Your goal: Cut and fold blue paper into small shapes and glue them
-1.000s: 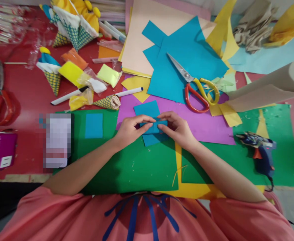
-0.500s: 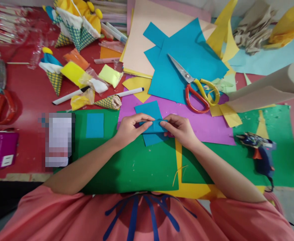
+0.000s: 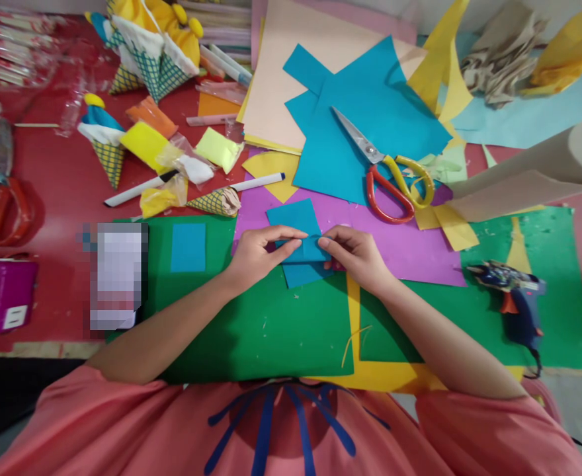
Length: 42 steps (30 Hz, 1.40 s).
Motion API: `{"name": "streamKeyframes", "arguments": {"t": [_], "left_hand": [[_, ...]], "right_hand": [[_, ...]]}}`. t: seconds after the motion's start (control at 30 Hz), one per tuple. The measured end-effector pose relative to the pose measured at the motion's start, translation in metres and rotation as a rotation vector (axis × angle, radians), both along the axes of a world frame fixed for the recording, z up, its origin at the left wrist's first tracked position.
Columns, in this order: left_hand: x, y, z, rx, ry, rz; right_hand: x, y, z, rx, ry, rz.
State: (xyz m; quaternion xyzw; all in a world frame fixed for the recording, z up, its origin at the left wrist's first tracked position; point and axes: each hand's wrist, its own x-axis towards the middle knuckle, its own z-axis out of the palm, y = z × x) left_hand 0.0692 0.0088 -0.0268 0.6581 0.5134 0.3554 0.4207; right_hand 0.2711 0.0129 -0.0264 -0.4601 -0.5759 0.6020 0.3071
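Between my hands is a small folded piece of blue paper (image 3: 309, 251). My left hand (image 3: 261, 252) pinches its left end between thumb and fingers. The right end sits in the pinch of my right hand (image 3: 355, 252). Under it lies a larger blue paper piece (image 3: 295, 213), showing above and below the folded one. A purple sheet (image 3: 395, 248) and a green sheet (image 3: 271, 324) lie beneath. Off to the left, a blue paper square (image 3: 188, 248) rests flat on the green. Scissors with red and yellow handles (image 3: 377, 158) lie on a big blue sheet (image 3: 360, 86).
A glue gun (image 3: 516, 291) rests at the right, below a beige roll (image 3: 534, 172). Left are a blurred-out phone (image 3: 120, 271), a purple box (image 3: 3, 294) and more scissors (image 3: 3, 185). Markers (image 3: 261, 182), clay packets (image 3: 147, 145) and paper cones (image 3: 107, 158) lie behind.
Almost nothing differs. The fingers of my right hand have shifted very slightly on the folded blue paper.
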Motion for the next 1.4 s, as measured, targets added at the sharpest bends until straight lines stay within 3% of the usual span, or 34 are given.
{"name": "streamKeyframes", "arguments": {"t": [0.37, 0.6, 1.0, 1.4], "left_hand": [[-0.0002, 0.0007, 0.0002, -0.015, 0.043, -0.018], [-0.0008, -0.0023, -0.0023, 0.003, 0.061, -0.18], [-0.0019, 0.0002, -0.0041, 0.087, 0.088, -0.19], [-0.0014, -0.0018, -0.0076, 0.0, 0.014, -0.126]], "right_hand": [[0.0007, 0.0009, 0.001, 0.013, -0.001, 0.022], [0.0004, 0.0007, -0.0011, 0.211, -0.126, 0.124], [-0.0009, -0.001, -0.0027, 0.244, -0.127, 0.062], [-0.0015, -0.0013, -0.0019, 0.221, -0.132, 0.064]]}}
